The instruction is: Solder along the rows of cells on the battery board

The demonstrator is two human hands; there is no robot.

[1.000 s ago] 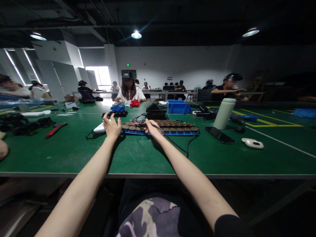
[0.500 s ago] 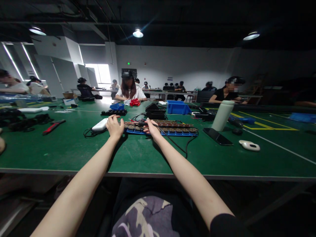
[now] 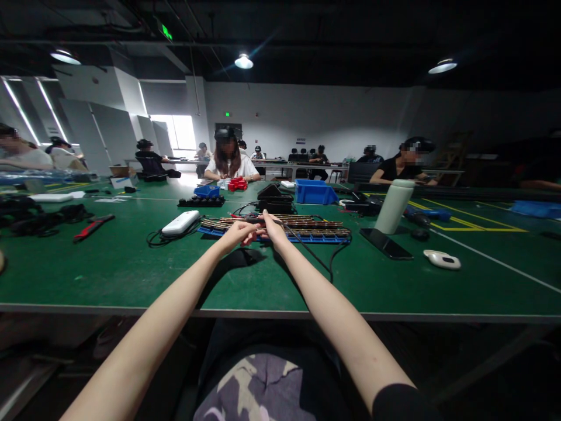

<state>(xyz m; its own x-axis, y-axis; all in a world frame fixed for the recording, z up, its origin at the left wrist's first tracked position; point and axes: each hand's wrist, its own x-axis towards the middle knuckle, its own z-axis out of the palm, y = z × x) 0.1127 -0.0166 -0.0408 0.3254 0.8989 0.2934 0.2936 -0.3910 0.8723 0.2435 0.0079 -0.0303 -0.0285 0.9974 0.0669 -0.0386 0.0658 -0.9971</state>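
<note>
A long blue rack [image 3: 315, 239] with thin brown and gold strips [image 3: 307, 225] lies across the table in front of me. My right hand [image 3: 274, 229] is closed on a black, pen-like corded tool [image 3: 253, 220] above the rack's middle. The tool's black cord [image 3: 313, 255] runs out from that hand and loops over the table to the right. My left hand [image 3: 240, 233] is beside the right one, at the rack's front edge. Its fingers are bent in by the tool and the right fingers; what they pinch is hidden.
A white power bank-like box [image 3: 180, 223] with a black cable lies left. Behind the rack stand a black holder [image 3: 275, 202] and a blue bin [image 3: 316, 192]. On the right are a pale green bottle [image 3: 394, 206], a phone [image 3: 385, 243] and a cream oval device [image 3: 442, 259]. People sit beyond.
My left hand has moved right, from the rack's left end beside the white box to my right hand, and its fingers have closed in. My right hand stays almost in place with the tool.
</note>
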